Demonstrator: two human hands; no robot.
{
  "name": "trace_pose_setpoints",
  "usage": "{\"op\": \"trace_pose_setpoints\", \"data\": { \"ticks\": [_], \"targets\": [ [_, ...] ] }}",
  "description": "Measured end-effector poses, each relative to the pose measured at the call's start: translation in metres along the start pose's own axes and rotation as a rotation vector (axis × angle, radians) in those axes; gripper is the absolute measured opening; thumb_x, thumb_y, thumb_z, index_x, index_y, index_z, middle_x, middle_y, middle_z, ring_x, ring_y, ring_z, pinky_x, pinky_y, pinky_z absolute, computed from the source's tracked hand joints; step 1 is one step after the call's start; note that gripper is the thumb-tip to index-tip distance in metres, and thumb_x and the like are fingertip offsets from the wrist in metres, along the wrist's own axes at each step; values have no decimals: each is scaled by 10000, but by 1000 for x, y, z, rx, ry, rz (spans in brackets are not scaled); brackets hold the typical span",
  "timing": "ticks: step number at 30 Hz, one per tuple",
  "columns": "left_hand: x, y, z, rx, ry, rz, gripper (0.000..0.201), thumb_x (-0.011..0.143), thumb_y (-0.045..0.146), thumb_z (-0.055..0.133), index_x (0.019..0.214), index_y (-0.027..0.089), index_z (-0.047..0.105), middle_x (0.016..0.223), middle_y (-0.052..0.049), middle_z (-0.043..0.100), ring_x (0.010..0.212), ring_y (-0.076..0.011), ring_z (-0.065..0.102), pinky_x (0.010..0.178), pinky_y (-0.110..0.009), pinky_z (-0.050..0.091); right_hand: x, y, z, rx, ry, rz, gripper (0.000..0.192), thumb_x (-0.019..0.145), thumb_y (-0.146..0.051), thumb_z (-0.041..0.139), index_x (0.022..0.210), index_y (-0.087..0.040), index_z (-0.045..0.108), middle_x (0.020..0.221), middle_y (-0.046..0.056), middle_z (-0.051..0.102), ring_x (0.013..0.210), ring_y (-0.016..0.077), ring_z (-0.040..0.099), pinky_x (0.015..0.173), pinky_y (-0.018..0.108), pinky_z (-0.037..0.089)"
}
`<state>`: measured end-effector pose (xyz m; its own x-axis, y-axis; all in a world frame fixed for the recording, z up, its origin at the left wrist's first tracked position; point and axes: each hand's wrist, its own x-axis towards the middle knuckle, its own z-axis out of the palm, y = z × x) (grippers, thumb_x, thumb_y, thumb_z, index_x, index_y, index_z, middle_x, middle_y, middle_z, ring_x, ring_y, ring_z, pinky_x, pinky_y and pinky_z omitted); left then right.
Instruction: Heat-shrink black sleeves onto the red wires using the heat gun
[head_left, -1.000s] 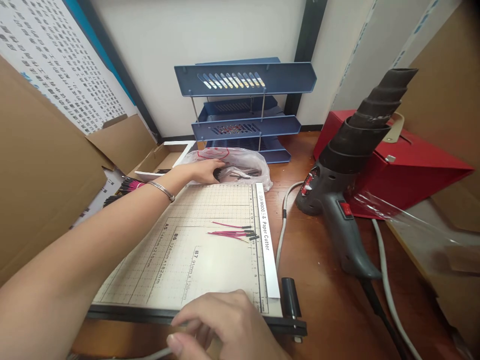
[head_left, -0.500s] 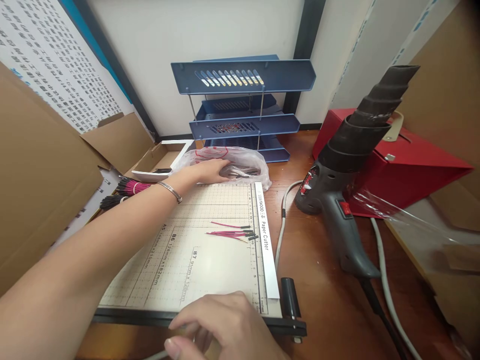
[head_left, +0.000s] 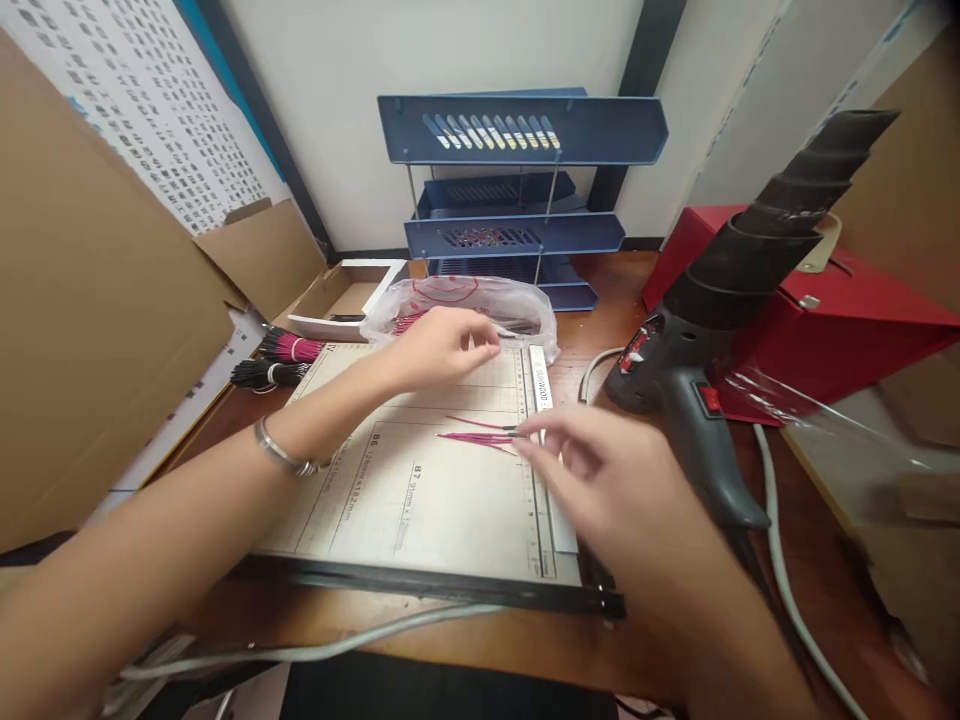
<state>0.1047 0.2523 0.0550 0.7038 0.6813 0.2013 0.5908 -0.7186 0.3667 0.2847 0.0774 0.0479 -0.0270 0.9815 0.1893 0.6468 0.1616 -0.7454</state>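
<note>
Several thin pink wires (head_left: 476, 438) with dark ends lie on the gridded board of a paper cutter (head_left: 465, 500). My right hand (head_left: 600, 470) reaches in from the right, its thumb and index fingertips closed around the dark ends of these wires. Above the far part of the board is my left hand (head_left: 442, 350), just in front of a clear plastic bag (head_left: 457, 292) with more pink wires and metal-looking pieces inside. Its thumb and fingertips are pressed together; whatever they hold is too small to make out.
A dark heat gun (head_left: 697, 350) stands nozzle-up at right, before a red box (head_left: 840, 330). Blue letter trays (head_left: 517, 130) stand behind the bag. Bundles of pink (head_left: 289, 345) and black wires (head_left: 266, 375) lie left, near an open carton (head_left: 352, 295). A grey cable (head_left: 322, 652) crosses the front.
My left hand has drawn back from the plastic bag, fingers now pinched. My right hand has moved forward from the board's front edge to the pink wires. The view has shifted slightly.
</note>
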Motion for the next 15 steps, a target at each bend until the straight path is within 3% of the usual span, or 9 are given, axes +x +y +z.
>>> {"op": "trace_pose_setpoints", "data": {
  "ticks": [2, 4, 9, 12, 15],
  "targets": [
    [-21, 17, -1, -25, -41, 42, 156, 914, 251, 605, 899, 184, 745, 896, -33, 755, 827, -188, 666, 775, -304, 470, 26, 3, -18, -213, -143, 106, 159, 878, -298, 630, 920, -255, 778, 732, -3, 691, 613, 111, 568, 565, 234, 368],
    [-37, 28, 0, -52, -75, 85, 136, 891, 185, 610, 870, 183, 745, 869, -30, 745, 812, -186, 655, 764, -306, 461, 46, 3, -27, -316, -272, 97, 169, 855, -258, 627, 923, -273, 781, 755, -8, 701, 667, 116, 592, 605, 231, 377],
    [-53, 32, 7, -154, -149, 140, 117, 867, 144, 642, 832, 185, 747, 833, -12, 729, 787, -165, 634, 736, -288, 448, 64, -3, -20, -405, -458, 115, 185, 802, -184, 620, 822, -270, 783, 679, -11, 683, 609, 112, 561, 563, 239, 352],
    [-53, 28, 11, -199, -144, 140, 112, 861, 139, 648, 830, 183, 746, 831, -3, 729, 781, -156, 626, 717, -276, 440, 60, 1, -13, -376, -506, 73, 178, 810, -211, 631, 838, -289, 788, 659, -22, 670, 613, 107, 550, 573, 235, 355],
    [-53, 22, 13, -210, -127, 152, 111, 865, 138, 649, 838, 183, 747, 831, 2, 728, 777, -150, 619, 726, -275, 434, 54, 9, -11, -372, -466, 37, 189, 826, -224, 618, 867, -292, 790, 732, -26, 685, 648, 95, 548, 595, 226, 355]
  ]
}}
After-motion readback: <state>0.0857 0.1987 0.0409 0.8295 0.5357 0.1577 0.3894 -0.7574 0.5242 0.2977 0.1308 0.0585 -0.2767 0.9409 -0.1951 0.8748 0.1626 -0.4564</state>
